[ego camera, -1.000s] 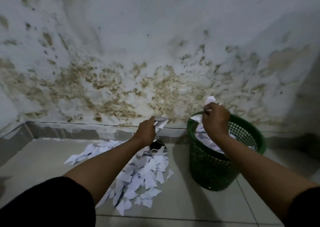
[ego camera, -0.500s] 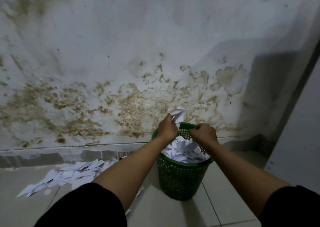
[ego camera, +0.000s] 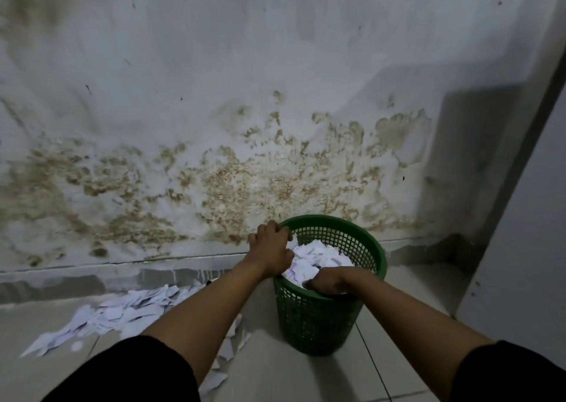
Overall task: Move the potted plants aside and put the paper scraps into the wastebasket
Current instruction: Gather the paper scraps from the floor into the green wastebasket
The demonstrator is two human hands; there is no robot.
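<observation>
The green mesh wastebasket (ego camera: 369,244) stands on the floor by the stained wall, filled nearly to the rim with white paper scraps (ego camera: 321,256). My left hand (ego camera: 271,248) lies over its left rim, its fingers curled down onto the scraps. Whether it holds any is hidden. Inside the near rim, my right hand (ego camera: 327,282) has its fingers closed and its knuckles pressed into the paper. To the left, a pile of paper scraps (ego camera: 122,313) lies on the floor along the wall base, partly hidden by my left forearm. No potted plant is in view.
A stained wall (ego camera: 245,126) rises directly behind the basket. A pale panel or door (ego camera: 526,248) stands close on the right. Grey floor tiles (ego camera: 382,371) run around the basket, with a few stray scraps (ego camera: 214,381) near my left arm.
Both hands have dropped from above the rim into the basket. The scraps that stuck up from my left hand no longer show. The view has shifted slightly right.
</observation>
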